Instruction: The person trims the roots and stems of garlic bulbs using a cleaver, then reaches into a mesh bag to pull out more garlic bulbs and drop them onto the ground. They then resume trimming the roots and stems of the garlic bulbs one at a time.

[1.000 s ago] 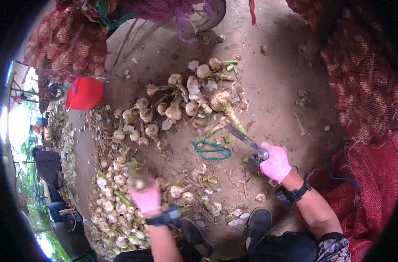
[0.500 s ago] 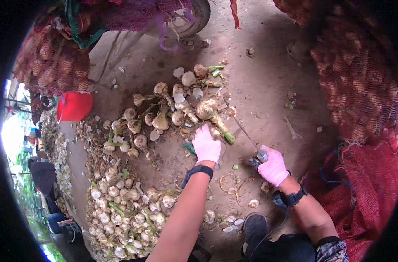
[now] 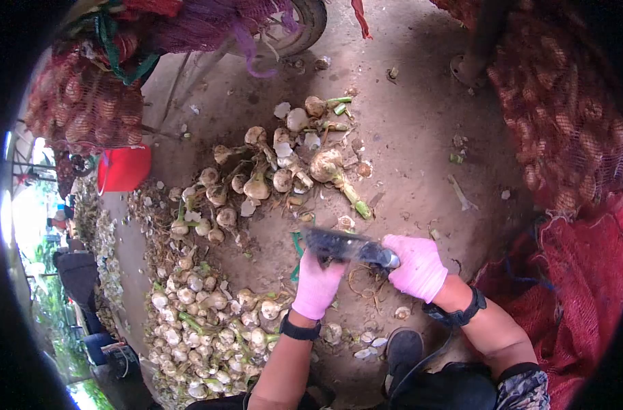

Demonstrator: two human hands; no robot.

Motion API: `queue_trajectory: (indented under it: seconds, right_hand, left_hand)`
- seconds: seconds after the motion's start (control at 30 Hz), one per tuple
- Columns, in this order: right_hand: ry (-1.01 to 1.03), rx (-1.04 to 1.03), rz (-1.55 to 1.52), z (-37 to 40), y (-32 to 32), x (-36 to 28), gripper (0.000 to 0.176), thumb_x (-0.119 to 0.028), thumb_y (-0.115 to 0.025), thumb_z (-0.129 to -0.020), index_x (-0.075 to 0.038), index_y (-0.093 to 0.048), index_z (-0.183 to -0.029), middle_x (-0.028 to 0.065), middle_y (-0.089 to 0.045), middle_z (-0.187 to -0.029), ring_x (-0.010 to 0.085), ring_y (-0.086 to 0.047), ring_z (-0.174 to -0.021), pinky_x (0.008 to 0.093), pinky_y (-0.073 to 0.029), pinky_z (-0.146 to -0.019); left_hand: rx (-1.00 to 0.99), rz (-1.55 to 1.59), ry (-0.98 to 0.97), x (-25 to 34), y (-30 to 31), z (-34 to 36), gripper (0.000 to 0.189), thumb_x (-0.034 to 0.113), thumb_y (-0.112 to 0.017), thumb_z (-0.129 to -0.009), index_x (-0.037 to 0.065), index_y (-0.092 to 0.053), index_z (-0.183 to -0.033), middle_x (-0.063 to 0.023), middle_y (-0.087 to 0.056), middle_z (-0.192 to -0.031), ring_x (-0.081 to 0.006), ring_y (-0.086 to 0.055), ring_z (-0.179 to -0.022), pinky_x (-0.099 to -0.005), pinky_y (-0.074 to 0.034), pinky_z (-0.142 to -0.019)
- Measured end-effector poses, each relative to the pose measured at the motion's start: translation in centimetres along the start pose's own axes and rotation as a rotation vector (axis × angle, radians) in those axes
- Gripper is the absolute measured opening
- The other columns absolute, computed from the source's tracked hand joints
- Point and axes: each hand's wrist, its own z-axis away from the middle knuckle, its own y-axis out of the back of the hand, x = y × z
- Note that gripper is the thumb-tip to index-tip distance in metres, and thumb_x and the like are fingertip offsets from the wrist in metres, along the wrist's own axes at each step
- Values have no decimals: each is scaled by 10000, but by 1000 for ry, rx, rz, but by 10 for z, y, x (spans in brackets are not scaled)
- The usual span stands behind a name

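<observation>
My right hand (image 3: 416,268), in a pink glove, is closed around the handle of a broad, dark-bladed knife (image 3: 342,247). The blade points left and lies across the fingers of my left hand (image 3: 318,287), also gloved in pink. That hand is curled, and the blade hides most of whatever is in its fingers. Just beyond the blade, a pale piece of garlic (image 3: 345,223) shows. Farther out, a large garlic bulb with a green stem (image 3: 327,166) lies on the ground beside a loose heap of untrimmed garlic (image 3: 256,184).
A big pile of trimmed garlic (image 3: 202,335) spreads at lower left. Filled red mesh sacks (image 3: 564,130) stand at right, above a slack red mesh sack (image 3: 578,273). A red bucket (image 3: 124,169) and another filled sack (image 3: 86,99) are at upper left, near a wheel (image 3: 308,27).
My left hand has drawn back from the garlic heap toward me. The knife has swung from pointing away to lying across my left fingers, and my right hand has come slightly closer.
</observation>
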Motion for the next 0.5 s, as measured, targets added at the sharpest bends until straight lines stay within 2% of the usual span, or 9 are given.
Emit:
queue_trajectory:
  seconds: [0.07, 0.17, 0.23, 0.3, 0.33, 0.37, 0.43, 0.47, 0.5]
  right_hand:
    - [52, -8, 5, 3, 0, -8, 187, -136, -619, -684, -111, -587, -867, 142, -619, -800, 365, -615, -774, 452, -483, -654]
    - [94, -36, 19, 6, -2, -17, 181, -122, -613, -677, -104, -583, -855, 124, -628, -811, 357, -618, -769, 445, -491, -660]
    - [168, 152, -66, 6, -10, -14, 213, -67, -614, -615, -92, -576, -822, 145, -591, -742, 371, -596, -710, 432, -471, -602]
    - [94, 126, -93, 7, 0, -17, 181, -81, -610, -648, -95, -573, -824, 155, -596, -748, 376, -598, -721, 442, -473, -612]
    - [19, 96, -124, 5, 4, -17, 150, -96, -605, -681, -98, -570, -826, 164, -600, -754, 381, -600, -731, 452, -475, -622]
    - [48, 90, -129, 4, 3, -12, 150, -96, -605, -681, -98, -570, -826, 164, -600, -754, 381, -600, -731, 452, -475, -622]
    - [-23, 123, -171, 5, -5, 3, 117, -72, -594, -685, -92, -558, -795, 186, -570, -683, 399, -581, -677, 457, -457, -584]
    - [-21, 143, -201, 5, -6, 4, 99, -59, -584, -685, -87, -554, -775, 190, -561, -661, 405, -573, -655, 453, -453, -572]
    - [-19, 165, -232, 5, -7, 3, 83, -45, -573, -686, -81, -549, -756, 193, -552, -639, 411, -564, -633, 449, -449, -561]
  left_hand:
    - [-21, 95, 6, 10, -1, 9, 572, -30, -630, -789, 19, -378, -1300, -80, -594, -1018, -154, -579, -949, -288, -471, -847]
    - [-83, 3, -43, 28, 2, 16, 553, -45, -608, -810, 35, -357, -1297, -57, -594, -989, -137, -582, -921, -279, -476, -822]
    - [-38, -13, -86, 19, 5, 17, 518, -29, -620, -814, 38, -385, -1270, -39, -589, -970, -121, -577, -890, -270, -480, -790]
    - [108, 162, -86, 16, 10, 15, 431, 30, -620, -836, 28, -429, -1222, -30, -583, -952, -115, -566, -866, -256, -476, -763]
    - [78, -9, 22, 34, 24, 16, 348, 92, -605, -862, 19, -467, -1172, -41, -583, -964, -121, -550, -908, -251, -462, -785]
    - [146, 80, 66, 28, 38, 19, 322, 120, -589, -873, -3, -478, -1150, -50, -586, -981, -118, -536, -936, -262, -454, -803]
    - [372, 243, 87, 4, 75, 24, 266, 149, -586, -882, 22, -535, -1109, -36, -596, -1001, -118, -550, -909, -258, -439, -814]
    - [380, 377, 36, -1, 98, 23, 200, 162, -585, -889, 42, -560, -1048, -15, -597, -949, -102, -551, -826, -230, -442, -732]
    - [453, 509, 55, -5, 122, 24, 130, 194, -582, -899, 81, -580, -963, 14, -592, -818, -84, -526, -698, -217, -427, -617]
